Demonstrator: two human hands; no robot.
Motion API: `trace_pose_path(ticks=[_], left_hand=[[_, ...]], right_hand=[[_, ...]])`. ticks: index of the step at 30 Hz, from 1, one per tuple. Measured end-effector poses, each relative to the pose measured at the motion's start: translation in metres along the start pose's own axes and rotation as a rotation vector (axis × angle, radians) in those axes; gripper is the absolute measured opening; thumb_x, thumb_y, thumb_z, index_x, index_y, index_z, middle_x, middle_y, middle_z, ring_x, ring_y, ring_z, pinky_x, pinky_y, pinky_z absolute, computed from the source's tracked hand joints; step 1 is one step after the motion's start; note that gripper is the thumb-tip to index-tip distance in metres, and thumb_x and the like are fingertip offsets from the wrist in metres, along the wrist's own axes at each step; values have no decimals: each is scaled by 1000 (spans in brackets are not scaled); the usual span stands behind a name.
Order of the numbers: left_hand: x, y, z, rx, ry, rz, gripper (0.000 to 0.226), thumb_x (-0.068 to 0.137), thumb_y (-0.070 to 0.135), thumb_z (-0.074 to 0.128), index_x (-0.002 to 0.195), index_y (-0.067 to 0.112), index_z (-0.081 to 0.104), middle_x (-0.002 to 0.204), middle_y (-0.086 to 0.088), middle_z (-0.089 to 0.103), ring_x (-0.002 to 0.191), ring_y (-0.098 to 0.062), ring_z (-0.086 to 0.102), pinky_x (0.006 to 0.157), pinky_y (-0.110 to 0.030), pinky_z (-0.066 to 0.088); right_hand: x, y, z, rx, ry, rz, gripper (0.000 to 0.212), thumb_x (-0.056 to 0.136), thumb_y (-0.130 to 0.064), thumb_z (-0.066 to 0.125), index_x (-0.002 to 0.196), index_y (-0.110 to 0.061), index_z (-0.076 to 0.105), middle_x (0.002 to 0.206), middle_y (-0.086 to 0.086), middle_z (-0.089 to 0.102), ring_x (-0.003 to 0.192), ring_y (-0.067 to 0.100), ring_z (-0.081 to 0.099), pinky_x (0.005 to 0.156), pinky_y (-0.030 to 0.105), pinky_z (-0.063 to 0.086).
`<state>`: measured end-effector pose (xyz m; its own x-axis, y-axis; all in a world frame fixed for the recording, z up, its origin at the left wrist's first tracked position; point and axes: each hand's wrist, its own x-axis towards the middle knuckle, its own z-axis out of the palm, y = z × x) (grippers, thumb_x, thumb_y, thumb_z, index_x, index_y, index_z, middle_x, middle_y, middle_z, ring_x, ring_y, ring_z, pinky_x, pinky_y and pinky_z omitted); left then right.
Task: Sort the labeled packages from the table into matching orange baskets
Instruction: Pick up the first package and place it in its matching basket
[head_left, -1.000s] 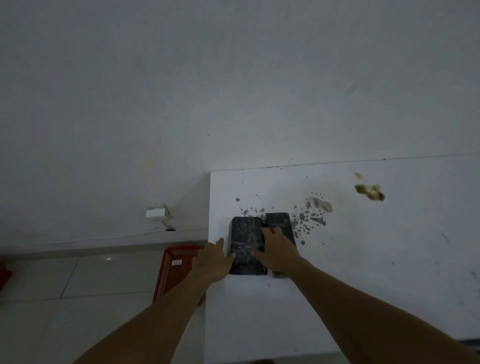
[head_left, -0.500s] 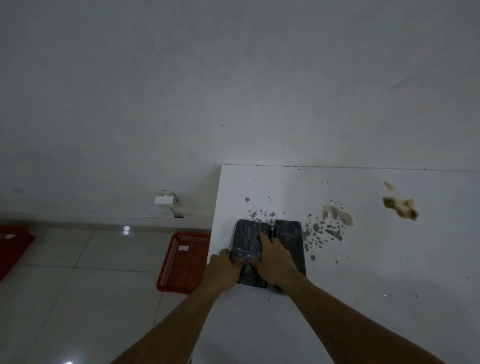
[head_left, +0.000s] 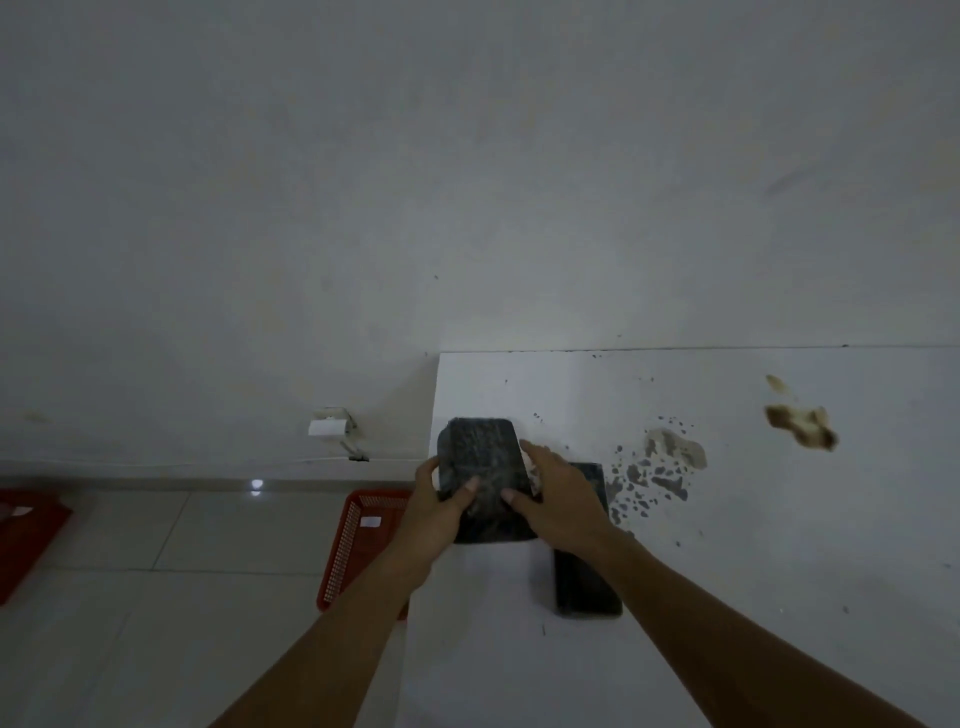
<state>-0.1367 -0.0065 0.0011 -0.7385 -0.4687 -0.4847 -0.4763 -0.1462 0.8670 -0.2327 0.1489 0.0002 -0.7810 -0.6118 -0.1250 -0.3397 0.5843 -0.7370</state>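
Two hands grip one dark package (head_left: 480, 467) above the left edge of the table (head_left: 727, 597). The left hand (head_left: 434, 512) holds the package's left side, thumb across its upper face. The right hand (head_left: 558, 501) holds its right side, thumb on the face, fingers (head_left: 535, 449) wrapped behind the right edge. Both hands are closed on this package. It is tilted, its far end raised toward the camera. A pale patch shows at its right edge near the fingers; whether that is a label cannot be told.

A second dark package (head_left: 584, 577) lies flat on the table, just right of and below the held one, partly hidden by the right hand and wrist. Whether the two packages touch cannot be told.

An orange basket (head_left: 353, 545) stands on the floor just left of the table, partly hidden by the left forearm. A small white tag (head_left: 370, 521) lies inside it. A red object (head_left: 26, 540), cut off by the frame edge, sits on the floor far left of the table.

Dark specks (head_left: 644, 478) and a brown stain (head_left: 800, 426) mark the table to the right of the packages. A white fitting (head_left: 328, 427) is mounted low on the wall, left of the table.
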Motion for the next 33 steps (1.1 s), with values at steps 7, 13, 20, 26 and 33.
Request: trace_pose_path(ticks=[7, 13, 20, 26, 33], left_hand=[[-1, 100, -13, -131, 42, 113, 47, 92, 39, 61, 135, 24, 54, 117, -5, 69, 98, -19, 69, 82, -40, 60], [-12, 145, -10, -247, 69, 37, 37, 87, 43, 66, 102, 9, 71, 94, -7, 74, 78, -17, 71, 59, -29, 59], [-22, 164, -10, 5, 14, 127, 72, 87, 73, 21, 102, 20, 68, 107, 6, 66, 88, -17, 67, 72, -28, 53], [-28, 150, 6, 204, -79, 235, 67, 74, 79, 20, 101, 33, 60, 97, 13, 65, 91, -4, 62, 85, -31, 47], [-25, 140, 11, 179, -25, 296, 43, 85, 56, 59, 119, 31, 52, 125, 3, 61, 111, -15, 60, 99, -42, 50]], right_hand=[[12, -44, -66, -70, 82, -352, 103, 66, -72, 71, 149, -21, 38, 158, 1, 32, 132, 19, 45, 108, 37, 43], [28, -60, -94, -234, 258, -469, 85, 74, -35, 84, 145, -13, 42, 148, 4, 50, 123, 25, 52, 101, 46, 49], [39, -71, -122, 62, 377, -360, 55, 88, -40, 68, 135, -22, 44, 115, -9, 63, 91, 9, 61, 80, 31, 53], [44, -76, -126, 40, 446, -293, 40, 96, -46, 52, 125, -20, 61, 99, 0, 69, 89, 16, 63, 81, 37, 55], [42, -75, -126, 73, 403, -286, 40, 95, -48, 51, 123, -22, 64, 99, 2, 70, 90, 16, 64, 81, 36, 55]])
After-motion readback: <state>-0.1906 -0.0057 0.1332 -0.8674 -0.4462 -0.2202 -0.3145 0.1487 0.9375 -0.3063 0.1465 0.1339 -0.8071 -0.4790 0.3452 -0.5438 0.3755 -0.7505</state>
